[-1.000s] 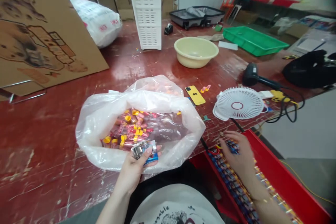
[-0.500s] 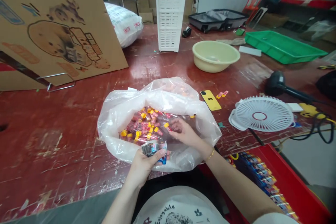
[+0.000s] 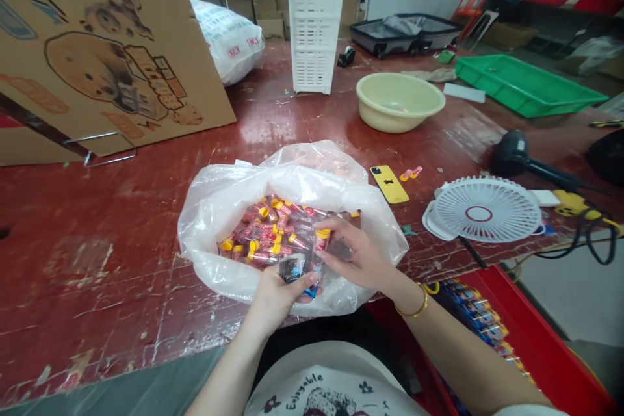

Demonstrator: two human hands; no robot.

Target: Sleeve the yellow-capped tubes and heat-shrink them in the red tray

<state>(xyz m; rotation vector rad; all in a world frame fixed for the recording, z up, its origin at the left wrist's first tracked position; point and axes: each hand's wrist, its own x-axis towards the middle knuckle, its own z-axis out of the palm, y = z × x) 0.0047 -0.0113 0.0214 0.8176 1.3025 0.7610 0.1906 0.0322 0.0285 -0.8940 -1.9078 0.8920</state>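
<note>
A white plastic bag point(image 3: 205, 208) lies with its mouth spread on the table, full of small pink-printed clear tubes point(image 3: 263, 234) with yellow caps. My left hand point(image 3: 277, 292) is closed on dark printed packets point(image 3: 292, 268) with blue on them, at the bag's near rim. In my right hand point(image 3: 358, 257) a single yellow-capped tube point(image 3: 322, 240) stands nearly upright between thumb and fingers. Its lower end meets the packets by my left thumb; whether it goes inside one I cannot tell.
Right of the bag are a yellow phone point(image 3: 390, 184), two loose tubes point(image 3: 410, 173), a white fan point(image 3: 480, 211) and a black hair dryer point(image 3: 514, 155). Farther back stand a cream basin point(image 3: 400, 118), green tray point(image 3: 529, 104) and white rack point(image 3: 312, 52). A large carton point(image 3: 195, 84) is at left.
My right hand has drawn a yellow-capped tube up from the pile and brought it to the packets. My left hand has shifted slightly right with the packets.
</note>
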